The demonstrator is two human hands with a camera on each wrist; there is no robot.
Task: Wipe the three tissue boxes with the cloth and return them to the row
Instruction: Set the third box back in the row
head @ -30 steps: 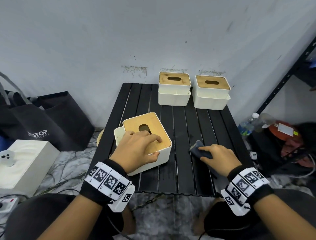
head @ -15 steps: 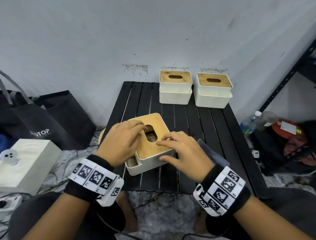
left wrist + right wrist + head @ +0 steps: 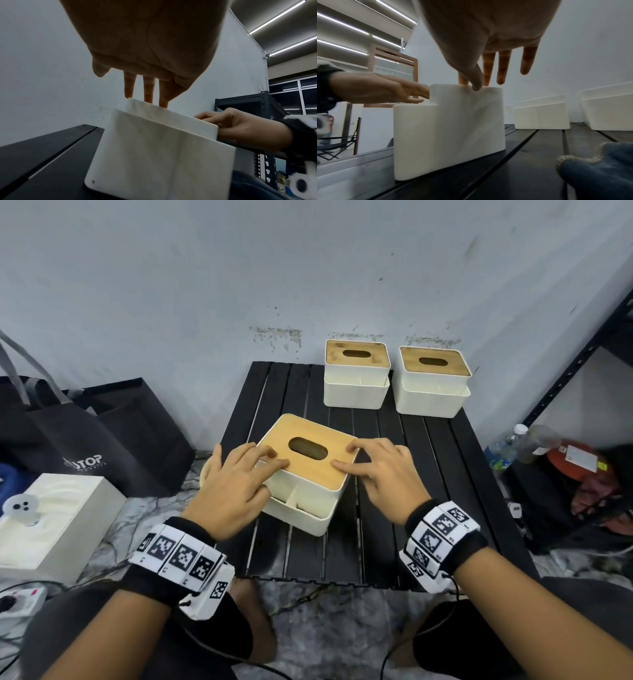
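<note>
The near tissue box (image 3: 305, 474) stands skewed on the black slatted tabletop (image 3: 445, 474), well apart from the two other tissue boxes (image 3: 356, 374) (image 3: 432, 383) that sit side by side at the wall end. The left hand (image 3: 236, 484) lies with extended fingers (image 3: 274, 463) on the left part of the wooden lid (image 3: 329, 470); the right hand (image 3: 387, 474) rests fingertips on the lid's right edge, thumb at the side. Neither hand curls round the box; both sets of fingers are spread and nearly straight, holding nothing. The cloth (image 3: 599, 171) lies on the tabletop near the right wrist, visible only in the right wrist view. Risks from this position: the contact is from the top only, so a lift attempted this way may raise the lid alone or let the box slip. A sideways push may catch the base on the slat gaps and tip the box. The open front compartment (image 3: 294, 501) faces the person; whether it holds anything cannot be determined. A return push along the current skew could strike the middle box and disturb the row.
</note>
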